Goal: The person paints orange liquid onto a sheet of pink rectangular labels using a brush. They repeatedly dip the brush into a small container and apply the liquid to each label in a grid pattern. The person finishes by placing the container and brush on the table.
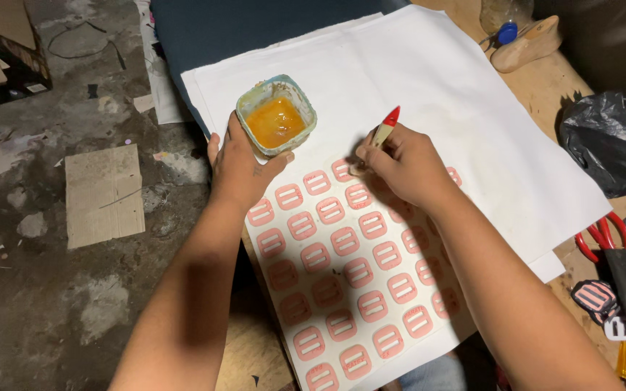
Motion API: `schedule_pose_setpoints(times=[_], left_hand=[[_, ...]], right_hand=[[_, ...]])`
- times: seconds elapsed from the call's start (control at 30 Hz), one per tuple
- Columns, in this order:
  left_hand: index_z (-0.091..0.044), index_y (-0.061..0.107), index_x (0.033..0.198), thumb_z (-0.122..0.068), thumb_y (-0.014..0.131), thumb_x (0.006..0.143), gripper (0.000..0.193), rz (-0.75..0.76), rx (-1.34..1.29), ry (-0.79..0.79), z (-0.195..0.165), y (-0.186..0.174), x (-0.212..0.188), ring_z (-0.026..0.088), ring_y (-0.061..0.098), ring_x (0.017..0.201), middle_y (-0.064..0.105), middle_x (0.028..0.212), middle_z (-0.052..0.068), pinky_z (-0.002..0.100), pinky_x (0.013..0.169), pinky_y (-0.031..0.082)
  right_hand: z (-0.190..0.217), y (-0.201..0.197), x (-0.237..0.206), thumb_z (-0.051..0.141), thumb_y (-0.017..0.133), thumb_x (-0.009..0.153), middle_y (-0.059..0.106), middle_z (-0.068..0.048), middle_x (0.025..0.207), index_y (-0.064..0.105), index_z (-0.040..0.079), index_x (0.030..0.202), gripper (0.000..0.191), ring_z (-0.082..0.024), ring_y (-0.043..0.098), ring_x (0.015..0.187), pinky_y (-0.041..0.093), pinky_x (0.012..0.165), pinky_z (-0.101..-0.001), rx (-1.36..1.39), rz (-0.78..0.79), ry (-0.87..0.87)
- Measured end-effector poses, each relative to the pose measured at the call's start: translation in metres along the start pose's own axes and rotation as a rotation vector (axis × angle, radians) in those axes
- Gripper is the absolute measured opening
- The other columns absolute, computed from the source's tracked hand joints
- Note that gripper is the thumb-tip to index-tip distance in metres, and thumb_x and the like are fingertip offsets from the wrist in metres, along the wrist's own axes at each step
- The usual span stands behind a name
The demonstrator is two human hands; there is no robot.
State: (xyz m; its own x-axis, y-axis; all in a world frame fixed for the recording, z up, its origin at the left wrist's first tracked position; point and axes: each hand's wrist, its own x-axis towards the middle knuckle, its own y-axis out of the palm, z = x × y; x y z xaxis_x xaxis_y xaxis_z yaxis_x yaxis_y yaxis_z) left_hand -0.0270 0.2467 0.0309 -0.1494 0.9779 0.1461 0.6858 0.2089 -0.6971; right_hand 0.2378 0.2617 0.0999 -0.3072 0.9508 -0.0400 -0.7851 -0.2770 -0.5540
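Left hand [244, 163] grips square plastic tub of orange glue [277, 116]; right hand [403, 163] pinches red-tipped brush [384, 130] over pink slotted pieces [345, 242] on white paper sheet [436, 80]. Risk: tilted tub may spill glue.

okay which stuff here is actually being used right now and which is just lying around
In use: left hand holding glue cup; right hand holding brush; pink pieces; white sheet.

Lying about: red scissors; black bag; bottle; cardboard scrap.
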Motion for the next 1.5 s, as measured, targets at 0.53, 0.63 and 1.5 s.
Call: schedule_pose_setpoints(times=[0.53,0.63,1.5], left_hand=[[0.002,0.022,0.151,-0.04,0.087,0.076,0.109,-0.017,0.004,0.027,0.003,0.002,0.0,0.033,0.05,0.137,0.055,0.14,0.022,0.059,0.12,0.006],[0.002,0.022,0.151,-0.039,0.087,0.075,0.108,-0.003,0.003,0.013,0.003,0.001,0.0,0.033,0.049,0.137,0.055,0.14,0.022,0.06,0.12,0.005],[0.003,0.022,0.151,-0.041,0.087,0.075,0.11,-0.021,0.004,0.029,-0.001,-0.001,0.0,0.033,0.051,0.136,0.055,0.14,0.022,0.058,0.12,0.006]], right_hand=[[-0.026,0.005,-0.007,0.008,0.068,0.09,0.071,-0.008,0.106,0.072,0.001,0.1,0.013,-0.015,0.068,0.095,0.055,0.087,-0.0296,0.053,-0.046,-0.157],[-0.026,0.009,-0.005,0.008,0.068,0.09,0.074,-0.006,0.102,0.073,0.002,0.102,0.015,-0.014,0.07,0.093,0.056,0.086,-0.0289,0.029,0.001,-0.072],[0.006,0.011,0.012,0.013,0.066,0.088,0.074,-0.004,0.083,0.07,0.007,0.093,0.008,-0.015,0.068,0.076,0.055,0.073,-0.0302,-0.141,0.224,-0.044]])
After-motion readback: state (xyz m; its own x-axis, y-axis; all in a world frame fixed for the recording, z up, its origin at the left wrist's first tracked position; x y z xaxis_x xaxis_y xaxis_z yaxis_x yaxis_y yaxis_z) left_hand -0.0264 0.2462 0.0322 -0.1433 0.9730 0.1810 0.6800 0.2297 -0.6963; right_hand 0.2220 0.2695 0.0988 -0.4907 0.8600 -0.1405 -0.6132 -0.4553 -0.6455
